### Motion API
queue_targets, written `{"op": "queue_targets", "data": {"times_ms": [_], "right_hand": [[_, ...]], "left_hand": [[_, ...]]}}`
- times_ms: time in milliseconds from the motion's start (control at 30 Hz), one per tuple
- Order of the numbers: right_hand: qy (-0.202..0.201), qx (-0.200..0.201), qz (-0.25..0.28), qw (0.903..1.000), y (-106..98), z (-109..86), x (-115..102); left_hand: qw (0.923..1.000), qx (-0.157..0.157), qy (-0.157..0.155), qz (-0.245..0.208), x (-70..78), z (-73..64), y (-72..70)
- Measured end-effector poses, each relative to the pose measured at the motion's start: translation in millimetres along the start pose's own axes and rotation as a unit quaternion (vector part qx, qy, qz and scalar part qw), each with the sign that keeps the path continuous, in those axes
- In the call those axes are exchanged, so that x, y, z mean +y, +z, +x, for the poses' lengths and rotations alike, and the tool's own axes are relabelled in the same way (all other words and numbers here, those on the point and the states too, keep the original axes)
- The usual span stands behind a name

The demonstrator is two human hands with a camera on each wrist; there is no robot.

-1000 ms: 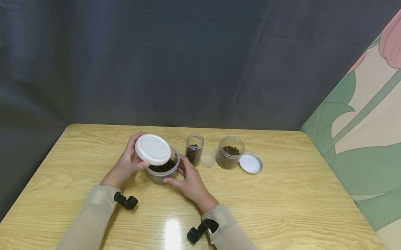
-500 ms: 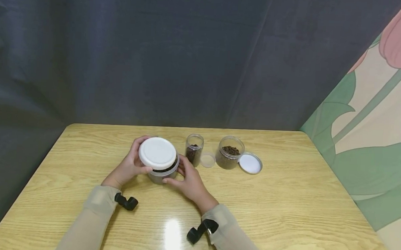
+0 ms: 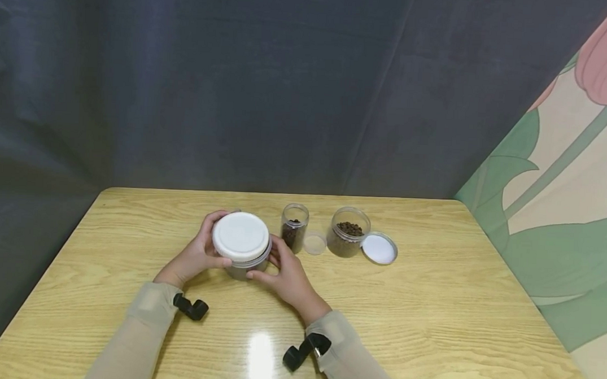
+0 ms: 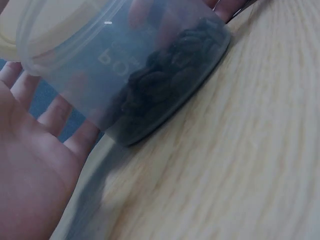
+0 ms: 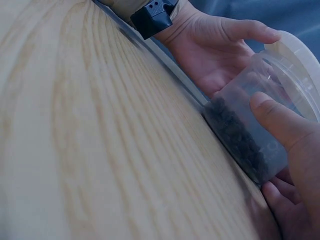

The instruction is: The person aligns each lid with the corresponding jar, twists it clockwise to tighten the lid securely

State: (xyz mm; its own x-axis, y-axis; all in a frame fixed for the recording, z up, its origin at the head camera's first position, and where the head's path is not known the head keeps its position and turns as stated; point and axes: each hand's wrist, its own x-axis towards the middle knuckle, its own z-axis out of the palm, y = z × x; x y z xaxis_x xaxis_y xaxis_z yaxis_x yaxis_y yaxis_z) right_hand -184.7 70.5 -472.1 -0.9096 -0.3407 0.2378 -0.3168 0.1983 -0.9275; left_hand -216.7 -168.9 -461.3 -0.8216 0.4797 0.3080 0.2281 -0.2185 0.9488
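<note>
A clear plastic jar (image 3: 240,273) stands upright on the wooden table, with dark, bean-like pieces (image 4: 165,75) in its lower part. Over its mouth lies a round white lid (image 3: 241,236), covering the contents in the head view. My left hand (image 3: 199,254) holds the lid's edge, thumb (image 5: 257,31) at the near side and fingers round the far left. With thumb and fingers spread round the jar's right side, my right hand (image 3: 291,275) grips its wall; the right thumb (image 5: 275,115) presses against the clear plastic in the right wrist view.
Right of the hands stand a narrow clear jar (image 3: 294,228) of dark pieces and a wider jar (image 3: 345,242) of brown pieces, both uncovered. A small pale lid (image 3: 315,242) and a silver-rimmed white lid (image 3: 379,248) lie beside them. A dark curtain (image 3: 287,98) hangs behind the table.
My left hand has brought the white lid from a tilt above the jar's left side down and rightward over its mouth. The right hand stays on the jar.
</note>
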Motion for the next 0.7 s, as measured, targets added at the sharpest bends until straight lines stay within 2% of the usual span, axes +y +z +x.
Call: {"op": "queue_targets", "data": {"times_ms": [367, 700], "right_hand": [[-0.002, -0.001, -0.003, 1.0, 0.4, -0.6, 0.1], [0.001, 0.0, -0.008, 1.0, -0.2, -0.4, -0.4]], "left_hand": [[0.9997, -0.009, -0.019, 0.015, -3.5, -3.2, -4.0], [0.9989, -0.013, -0.031, 0.033, 0.2, -2.3, -0.9]]}}
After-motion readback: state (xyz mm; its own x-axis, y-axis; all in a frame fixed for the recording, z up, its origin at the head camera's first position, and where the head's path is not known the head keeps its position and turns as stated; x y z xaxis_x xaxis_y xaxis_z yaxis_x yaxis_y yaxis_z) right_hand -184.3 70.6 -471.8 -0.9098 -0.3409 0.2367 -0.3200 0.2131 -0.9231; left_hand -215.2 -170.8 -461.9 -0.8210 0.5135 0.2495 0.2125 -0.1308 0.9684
